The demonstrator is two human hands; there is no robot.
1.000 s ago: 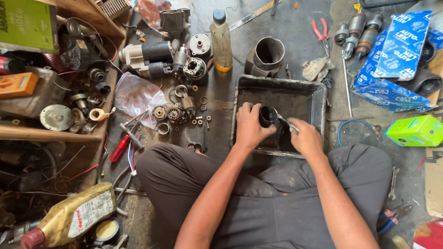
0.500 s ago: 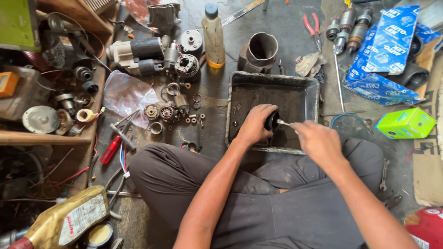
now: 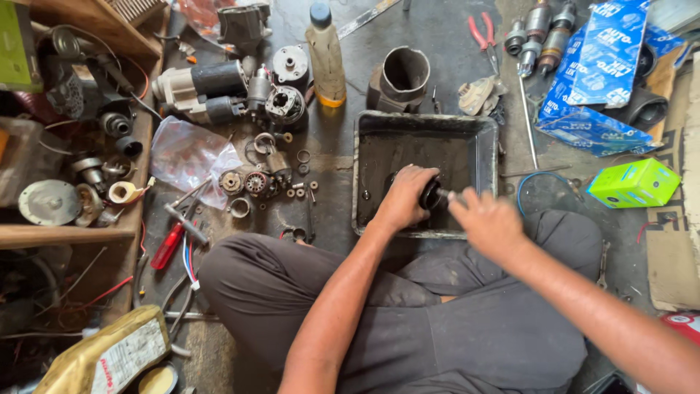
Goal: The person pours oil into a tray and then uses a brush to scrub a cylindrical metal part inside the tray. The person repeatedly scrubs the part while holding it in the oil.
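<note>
I sit cross-legged on the floor over a dark, greasy metal tray [image 3: 373, 137]. My left hand [image 3: 402, 195] grips a small black round part [image 3: 432, 194] inside the tray near its front rim. My right hand [image 3: 487, 221] is just to the right of it, fingers closed on something thin that reaches toward the part; the hand is motion-blurred and the thin item is hard to make out.
Left of the tray lie starter motor pieces [image 3: 211, 89], small rings and gears [image 3: 255, 182], a plastic bag [image 3: 188, 155], a red-handled screwdriver [image 3: 169, 245]. A bottle [image 3: 325, 52] and metal sleeve [image 3: 399, 77] stand behind. Blue boxes [image 3: 598, 69], a green box [image 3: 633, 182], red pliers [image 3: 481, 31] are right.
My hands have shifted slightly right and toward the tray's front rim. My right hand moved outward from the black part. The view has also drifted a little.
</note>
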